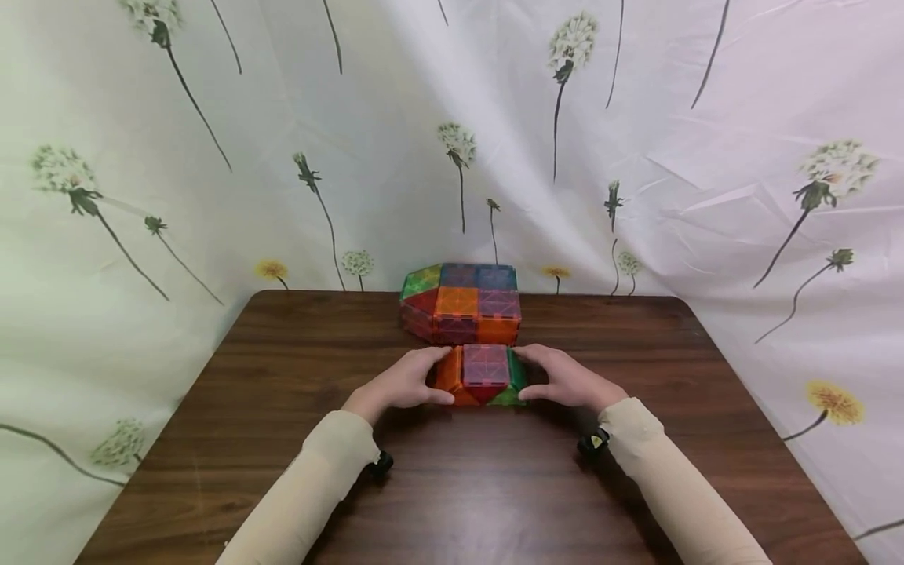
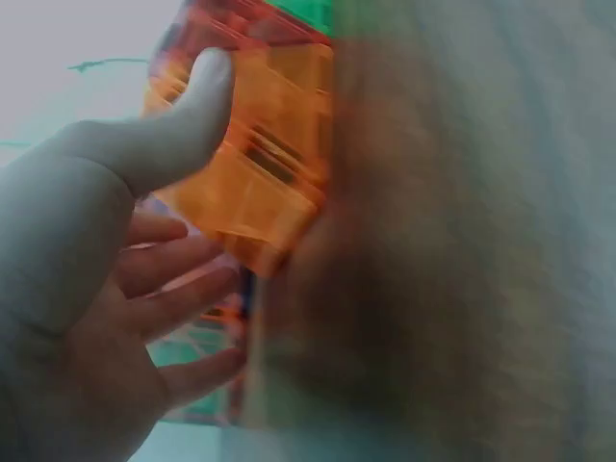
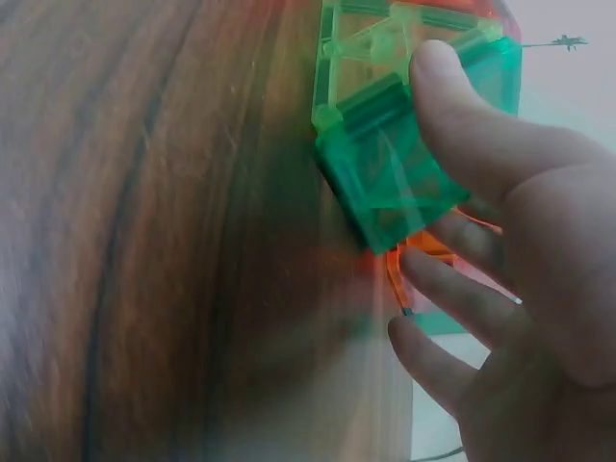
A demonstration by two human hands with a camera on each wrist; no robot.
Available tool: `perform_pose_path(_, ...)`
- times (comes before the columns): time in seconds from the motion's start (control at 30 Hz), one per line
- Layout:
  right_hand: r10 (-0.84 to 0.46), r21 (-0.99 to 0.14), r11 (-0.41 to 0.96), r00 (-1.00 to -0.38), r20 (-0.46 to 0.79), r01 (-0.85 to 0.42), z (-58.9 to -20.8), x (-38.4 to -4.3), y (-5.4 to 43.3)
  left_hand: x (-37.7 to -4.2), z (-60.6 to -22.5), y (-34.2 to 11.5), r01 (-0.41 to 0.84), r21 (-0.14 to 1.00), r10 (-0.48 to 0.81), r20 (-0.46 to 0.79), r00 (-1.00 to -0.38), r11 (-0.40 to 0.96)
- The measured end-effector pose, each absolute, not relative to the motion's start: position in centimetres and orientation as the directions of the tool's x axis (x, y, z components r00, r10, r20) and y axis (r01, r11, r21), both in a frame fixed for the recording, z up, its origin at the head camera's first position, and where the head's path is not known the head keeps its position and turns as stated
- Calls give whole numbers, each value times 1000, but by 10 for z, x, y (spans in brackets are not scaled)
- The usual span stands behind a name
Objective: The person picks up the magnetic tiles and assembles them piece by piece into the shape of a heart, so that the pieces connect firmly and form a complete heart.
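A small block built of translucent magnetic tiles [image 1: 486, 365] sits on the wooden table, with a purple top, an orange left end and a green right end. My left hand [image 1: 402, 380] grips the orange end, its thumb lying along the front face; the left wrist view shows that thumb against the orange tiles [image 2: 274, 115]. At the other end my right hand [image 1: 568, 380] holds the green tiles [image 3: 395, 178], thumb in front and fingers reaching behind. Parts of both hands' fingertips are hidden by the block.
Right behind the small block stands a larger magnetic-tile structure [image 1: 457, 302] in orange, purple, red, green and blue. The brown wooden table [image 1: 480, 486] ends at a white cloth [image 1: 395, 141] printed with dandelions, which hangs behind and at the sides.
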State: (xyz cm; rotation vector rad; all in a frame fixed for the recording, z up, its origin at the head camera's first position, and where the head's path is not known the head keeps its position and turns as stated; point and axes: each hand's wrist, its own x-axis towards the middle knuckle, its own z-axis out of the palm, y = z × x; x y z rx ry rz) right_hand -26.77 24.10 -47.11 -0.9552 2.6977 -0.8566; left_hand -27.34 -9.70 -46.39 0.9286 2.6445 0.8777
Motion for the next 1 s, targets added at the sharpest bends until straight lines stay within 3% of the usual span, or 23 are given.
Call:
perform_pose_path(0.43,-627,-535,609,-769,127,-585,-474,-266,231,-270,-469,-99,496,643,605,64,-794,583)
perform_pose_path(0.73,-582,-603,511,-763,281,-612,-476,-263,226,-269,-475,-99,428,784,555,130,-821,449)
perform_pose_path(0.83,-564,-634,498,-777,282,-592,-476,-263,223,-268,-475,-100,364,846,530,118,-840,390)
perform_pose_path(1.0,-535,-663,512,-807,251,-546,-476,-263,217,-266,-474,-98,346,856,481,135,-867,384)
